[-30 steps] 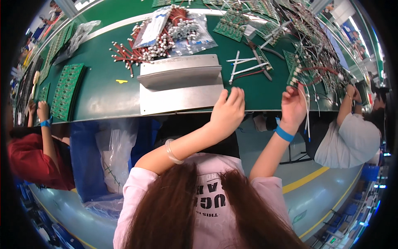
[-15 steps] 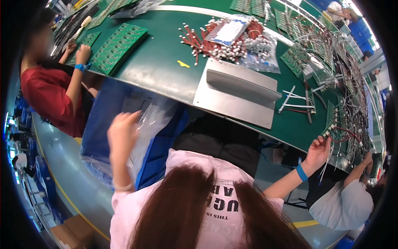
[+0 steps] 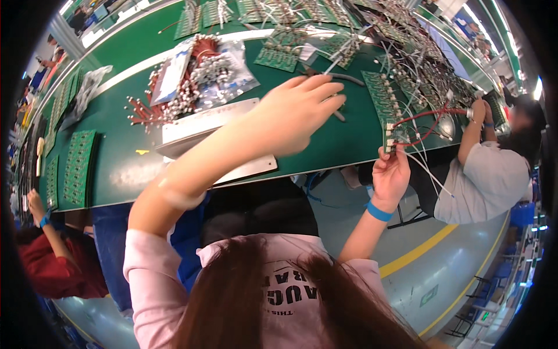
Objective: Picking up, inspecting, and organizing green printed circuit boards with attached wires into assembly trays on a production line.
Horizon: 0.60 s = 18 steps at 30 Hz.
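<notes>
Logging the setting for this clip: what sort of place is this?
Most likely an electronics assembly line. A long green workbench carries many green circuit boards and tangles of wired boards. The right hand holds a small board with red and white wires, and other seated workers line the same bench.

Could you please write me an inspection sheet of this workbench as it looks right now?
Surface: long green bench top, crowded.
Job's things: small green circuit board with red and white wires, at the bench edge.
Clutter: flat white metal plates; clear bag of red-and-white connectors; stacked green boards.
Grips: right hand grips the small board; left hand raised above the bench, fingers loose, empty.
Cables: white leads dangle off the edge.
Surroundings: seated co-workers either side; grey floor with yellow line.
</notes>
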{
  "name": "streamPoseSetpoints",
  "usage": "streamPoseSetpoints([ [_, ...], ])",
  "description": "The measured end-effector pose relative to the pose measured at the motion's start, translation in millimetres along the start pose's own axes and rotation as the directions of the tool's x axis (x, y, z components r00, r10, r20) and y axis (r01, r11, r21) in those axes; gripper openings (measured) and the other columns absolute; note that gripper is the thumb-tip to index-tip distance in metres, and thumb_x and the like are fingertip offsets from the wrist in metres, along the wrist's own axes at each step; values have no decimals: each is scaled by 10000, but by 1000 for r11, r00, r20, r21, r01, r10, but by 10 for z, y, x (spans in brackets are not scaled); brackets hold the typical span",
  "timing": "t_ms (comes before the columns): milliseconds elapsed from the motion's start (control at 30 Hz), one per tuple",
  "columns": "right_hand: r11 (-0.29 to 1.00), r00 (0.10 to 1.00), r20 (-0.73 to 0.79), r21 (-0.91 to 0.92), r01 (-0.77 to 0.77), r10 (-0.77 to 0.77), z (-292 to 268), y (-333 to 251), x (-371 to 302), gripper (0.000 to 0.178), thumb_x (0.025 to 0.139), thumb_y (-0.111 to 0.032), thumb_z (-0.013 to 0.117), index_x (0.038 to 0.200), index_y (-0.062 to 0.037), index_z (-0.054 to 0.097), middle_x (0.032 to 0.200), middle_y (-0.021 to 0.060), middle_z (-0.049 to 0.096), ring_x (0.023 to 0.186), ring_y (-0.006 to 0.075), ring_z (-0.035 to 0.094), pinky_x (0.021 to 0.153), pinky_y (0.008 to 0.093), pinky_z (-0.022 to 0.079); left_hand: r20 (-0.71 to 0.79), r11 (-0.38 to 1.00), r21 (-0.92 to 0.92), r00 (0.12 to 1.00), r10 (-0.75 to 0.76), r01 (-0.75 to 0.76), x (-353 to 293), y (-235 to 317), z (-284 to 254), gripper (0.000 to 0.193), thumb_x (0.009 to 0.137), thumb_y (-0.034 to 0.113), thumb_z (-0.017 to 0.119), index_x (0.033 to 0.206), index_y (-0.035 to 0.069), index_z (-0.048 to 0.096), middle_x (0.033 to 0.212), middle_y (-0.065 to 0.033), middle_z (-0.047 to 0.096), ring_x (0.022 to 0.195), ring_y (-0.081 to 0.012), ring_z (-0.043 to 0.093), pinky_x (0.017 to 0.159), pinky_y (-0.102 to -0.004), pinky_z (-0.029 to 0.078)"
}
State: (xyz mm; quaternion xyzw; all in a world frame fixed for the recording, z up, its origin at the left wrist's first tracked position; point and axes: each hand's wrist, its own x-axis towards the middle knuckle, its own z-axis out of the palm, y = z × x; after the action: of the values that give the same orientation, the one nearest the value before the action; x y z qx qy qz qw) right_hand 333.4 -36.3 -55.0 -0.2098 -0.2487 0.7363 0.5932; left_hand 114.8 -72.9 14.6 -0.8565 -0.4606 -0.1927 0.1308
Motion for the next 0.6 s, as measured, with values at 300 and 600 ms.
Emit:
streamPoseSetpoints([
  [300, 997, 988, -141, -46, 64, -70, -305, -133, -96, 165, 744, -96, 398, 888, -30, 445, 727, 61, 475, 561, 114, 434, 423, 182, 366, 90, 983, -139, 990, -108, 120, 748, -477, 675, 68, 583, 117, 493, 580, 71, 542, 586, -86, 520, 585, -239, 508, 551, -319, 402],
  [600, 994, 981, -160, -56, 98, -106, -169, -48, 39, 169, 725, -118, 451, 864, -22, 435, 727, 69, 490, 557, 106, 446, 374, 181, 322, 282, 167, -881, 776, -565, 442, 596, -392, -1, 144, 689, 152, 521, 717, 13, 544, 569, 12, 473, 540, -37, 439, 491, -165, 370],
])
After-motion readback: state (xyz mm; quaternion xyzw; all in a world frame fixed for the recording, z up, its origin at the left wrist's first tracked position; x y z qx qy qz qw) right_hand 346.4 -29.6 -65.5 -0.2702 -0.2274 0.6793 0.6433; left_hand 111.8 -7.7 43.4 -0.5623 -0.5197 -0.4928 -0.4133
